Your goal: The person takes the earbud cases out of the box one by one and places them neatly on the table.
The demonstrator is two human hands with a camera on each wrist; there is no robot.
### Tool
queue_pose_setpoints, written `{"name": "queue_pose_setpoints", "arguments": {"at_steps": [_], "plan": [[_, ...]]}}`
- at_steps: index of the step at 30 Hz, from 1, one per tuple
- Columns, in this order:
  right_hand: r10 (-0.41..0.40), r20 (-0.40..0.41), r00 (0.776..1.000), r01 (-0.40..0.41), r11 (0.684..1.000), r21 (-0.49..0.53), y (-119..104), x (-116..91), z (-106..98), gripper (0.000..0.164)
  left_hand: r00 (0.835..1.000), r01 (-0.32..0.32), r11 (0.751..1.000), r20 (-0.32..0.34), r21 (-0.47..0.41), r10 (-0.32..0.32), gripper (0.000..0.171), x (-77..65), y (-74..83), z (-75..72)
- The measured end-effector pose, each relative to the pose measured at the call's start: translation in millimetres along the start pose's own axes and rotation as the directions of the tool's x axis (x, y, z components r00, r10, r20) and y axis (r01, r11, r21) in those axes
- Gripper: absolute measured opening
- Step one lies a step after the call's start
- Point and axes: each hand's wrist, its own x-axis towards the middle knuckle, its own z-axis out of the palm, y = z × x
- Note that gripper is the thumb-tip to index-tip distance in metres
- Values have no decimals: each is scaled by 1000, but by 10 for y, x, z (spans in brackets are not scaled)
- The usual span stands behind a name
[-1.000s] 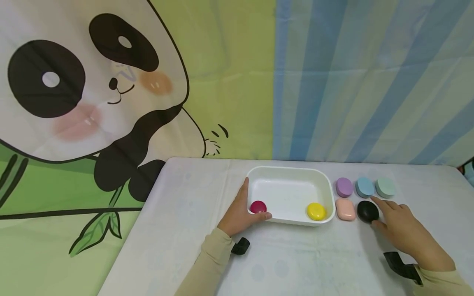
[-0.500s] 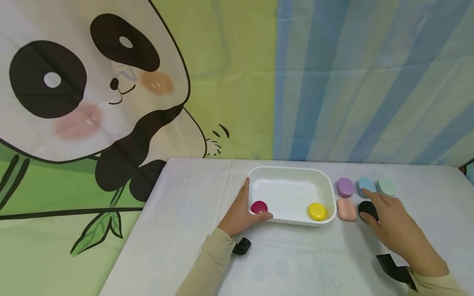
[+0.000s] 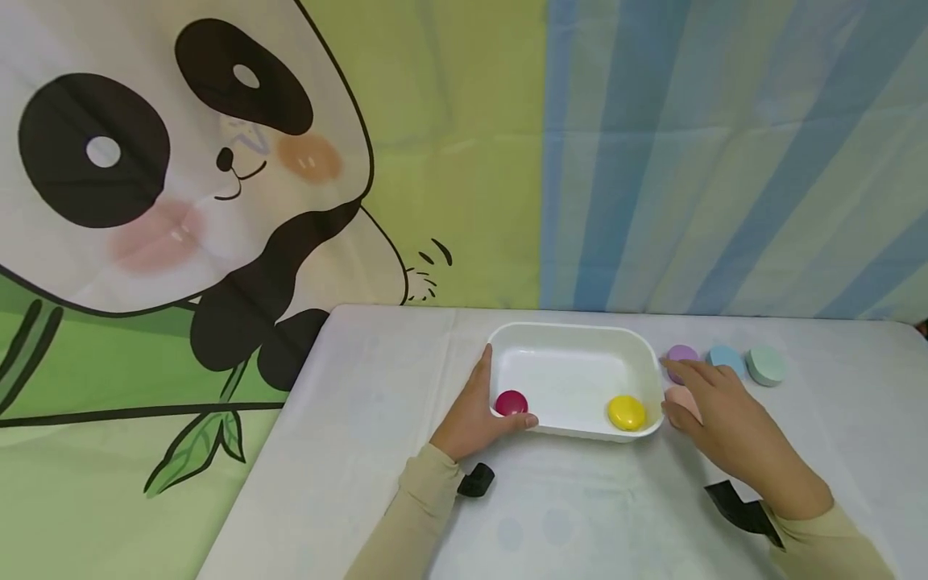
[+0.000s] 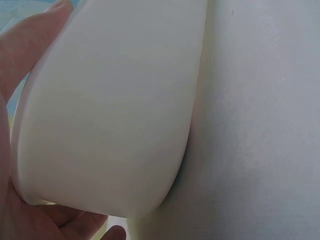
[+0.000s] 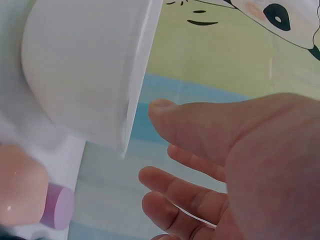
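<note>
My left hand (image 3: pixel 474 411) grips the left end of a white rectangular tray (image 3: pixel 565 374), thumb at the front rim and fingers along the side. In the left wrist view the tray's outer wall (image 4: pixel 110 110) sits between thumb and fingers. Inside the tray lie a crimson round piece (image 3: pixel 511 402) and a yellow round piece (image 3: pixel 627 412). My right hand (image 3: pixel 739 431) is by the tray's right end, above a pink rounded-square piece (image 3: pixel 681 399). Nothing is between its parted thumb and fingers in the right wrist view. The black round piece is hidden under this hand in the head view.
Behind the right hand stand a purple piece (image 3: pixel 682 354), a blue piece (image 3: pixel 727 358) and a mint green piece (image 3: pixel 766 365). A white cloth covers the table (image 3: pixel 377 387). A panda-printed curtain (image 3: pixel 464 161) hangs along the back edge.
My right hand has moved left from around the black piece to the tray's right end, over the pink piece. My left hand keeps its hold on the tray.
</note>
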Motion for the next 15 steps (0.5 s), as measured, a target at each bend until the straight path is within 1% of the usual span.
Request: {"name": "queue_pose_setpoints", "arguments": {"at_steps": [6, 10, 13, 15], "plan": [[-55, -12, 998, 55, 998, -5, -133, 94, -1, 61, 1000, -4, 1000, 7, 3, 4, 128, -22, 13, -19], [-49, 59, 997, 50, 998, -26, -212, 161, 7, 59, 1000, -7, 1000, 11, 5, 7, 127, -51, 0, -26], [-21, 137, 990, 26, 999, -34, -270, 213, 26, 58, 1000, -10, 1000, 15, 11, 10, 127, -66, -22, -25], [-11, 171, 985, 18, 999, -37, -304, 244, 49, 57, 1000, -12, 1000, 18, 11, 12, 128, -73, -36, -22]]}}
